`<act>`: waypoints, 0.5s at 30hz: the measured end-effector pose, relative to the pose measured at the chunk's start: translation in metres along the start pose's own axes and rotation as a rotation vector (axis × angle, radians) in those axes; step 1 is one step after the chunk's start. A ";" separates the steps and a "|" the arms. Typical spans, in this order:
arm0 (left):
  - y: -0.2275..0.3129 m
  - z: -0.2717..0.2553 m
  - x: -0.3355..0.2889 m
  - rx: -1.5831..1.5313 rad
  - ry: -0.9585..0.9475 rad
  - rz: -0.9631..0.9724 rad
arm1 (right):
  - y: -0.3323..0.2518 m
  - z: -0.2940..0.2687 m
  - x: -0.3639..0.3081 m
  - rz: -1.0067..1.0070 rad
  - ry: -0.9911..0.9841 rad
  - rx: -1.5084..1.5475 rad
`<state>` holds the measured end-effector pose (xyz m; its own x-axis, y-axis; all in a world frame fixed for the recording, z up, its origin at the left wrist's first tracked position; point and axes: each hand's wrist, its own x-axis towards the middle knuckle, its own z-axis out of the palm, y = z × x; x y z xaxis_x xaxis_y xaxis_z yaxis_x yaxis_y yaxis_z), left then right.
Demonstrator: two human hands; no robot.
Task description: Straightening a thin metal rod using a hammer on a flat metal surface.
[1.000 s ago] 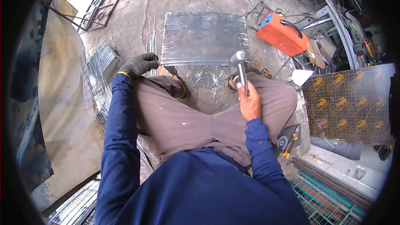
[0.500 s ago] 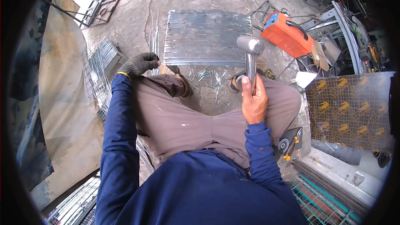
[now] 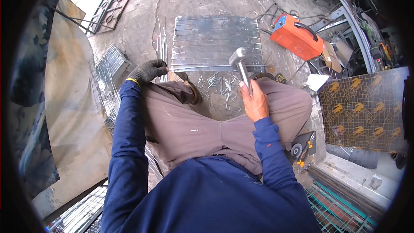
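Observation:
My right hand point(image 3: 255, 102), bare, is closed round the handle of a metal hammer point(image 3: 239, 57). The hammer tilts left, and its head appears over the near right part of a ribbed grey metal plate point(image 3: 215, 39). A dark knitted glove with a yellow cuff covers my left hand point(image 3: 148, 70). Its fingertips pinch the left end of a thin metal rod point(image 3: 202, 66), which runs along the plate's near edge and past its right corner. Whether the hammer touches the rod or plate I cannot tell.
Short metal offcuts point(image 3: 217, 87) litter the floor between my feet. An orange machine point(image 3: 297, 36) with cables stands at the far right. Long thin rods point(image 3: 162, 39) lie left of the plate. Pliers point(image 3: 305, 152) with orange handles rest beside my right thigh, near a grinding disc point(image 3: 296, 150).
My right hand has swung the hammer left, from upright to tilted, with its head closer to the plate. My left hand stays at the rod's end. The whole view has shifted slightly.

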<state>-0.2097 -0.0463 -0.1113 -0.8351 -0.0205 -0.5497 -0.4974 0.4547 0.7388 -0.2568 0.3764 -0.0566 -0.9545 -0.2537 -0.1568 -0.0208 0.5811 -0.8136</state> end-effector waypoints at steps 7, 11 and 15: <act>0.028 -0.004 -0.026 -0.054 0.228 -0.121 | 0.013 -0.001 -0.007 -0.044 0.149 0.160; 0.032 0.014 -0.029 -0.580 0.346 0.102 | 0.025 -0.002 0.002 -0.023 0.167 -0.102; 0.097 0.100 -0.042 -1.168 0.201 0.035 | 0.030 -0.009 0.009 0.006 0.103 -0.154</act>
<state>-0.1995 0.0880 -0.0560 -0.8227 -0.2109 -0.5280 -0.2995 -0.6287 0.7177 -0.2687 0.3986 -0.0774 -0.9800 -0.1736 -0.0970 -0.0524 0.6960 -0.7161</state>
